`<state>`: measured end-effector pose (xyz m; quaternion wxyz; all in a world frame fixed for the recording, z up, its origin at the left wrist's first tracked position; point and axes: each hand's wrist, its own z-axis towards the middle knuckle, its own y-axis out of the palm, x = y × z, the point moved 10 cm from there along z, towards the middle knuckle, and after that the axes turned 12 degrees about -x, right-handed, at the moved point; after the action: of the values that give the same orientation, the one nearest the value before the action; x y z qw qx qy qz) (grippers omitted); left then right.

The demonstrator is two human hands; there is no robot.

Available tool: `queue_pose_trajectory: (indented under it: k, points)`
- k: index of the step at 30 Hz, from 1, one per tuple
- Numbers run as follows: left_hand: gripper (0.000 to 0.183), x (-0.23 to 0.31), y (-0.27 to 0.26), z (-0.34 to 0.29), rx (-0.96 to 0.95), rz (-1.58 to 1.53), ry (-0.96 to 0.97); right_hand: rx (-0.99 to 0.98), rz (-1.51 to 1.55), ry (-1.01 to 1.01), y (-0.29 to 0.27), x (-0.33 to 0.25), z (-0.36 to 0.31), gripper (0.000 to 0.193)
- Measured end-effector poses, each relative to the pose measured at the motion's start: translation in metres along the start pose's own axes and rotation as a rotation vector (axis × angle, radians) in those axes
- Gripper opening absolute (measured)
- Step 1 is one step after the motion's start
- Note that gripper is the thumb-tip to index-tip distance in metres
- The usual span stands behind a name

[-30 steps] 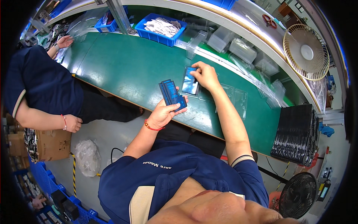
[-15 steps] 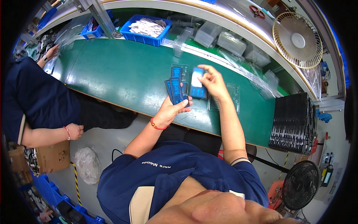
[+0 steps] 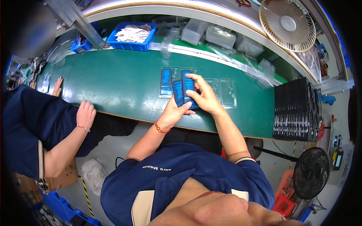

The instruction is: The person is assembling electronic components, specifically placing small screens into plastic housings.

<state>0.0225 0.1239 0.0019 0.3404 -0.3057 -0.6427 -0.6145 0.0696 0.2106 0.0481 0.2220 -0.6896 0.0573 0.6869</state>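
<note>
My left hand holds several flat dark blue cards with light blue print, fanned slightly under its thumb. A front card leans left in that fan. My right hand pinches another card of the fan, thumb on its face and fingers at its top edge. Behind my hands, a clear plastic blister tray has a blue card lying in it. Just right of it, a second card shows in another clear tray, mostly covered by my hands.
Further clear trays lie right of my right hand on the green table. A black tray stack stands at the right end. A blue bin with white slips sits behind. A co-worker's hand rests at the table edge, left.
My right hand has moved from the tray back to the cards in my left hand. The card it held is now in the tray. The view has shifted; the co-worker's near arm has risen.
</note>
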Motion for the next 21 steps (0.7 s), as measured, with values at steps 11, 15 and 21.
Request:
queue_pose_trajectory:
  k: [11,15,21]
  points:
    - [0.053,0.01,-0.006,0.0,0.043,0.058,-0.03,0.284,-0.911,0.175,-0.062,0.004,-0.049,0.047]
    - [0.054,-0.001,-0.012,0.01,-0.002,0.127,-0.053,0.434,-0.843,-0.024,-0.052,-0.019,-0.052,0.054]
    - [0.08,0.005,0.035,0.038,-0.293,0.499,-0.013,0.497,0.038,-0.055,-0.063,0.019,-0.069,0.036]
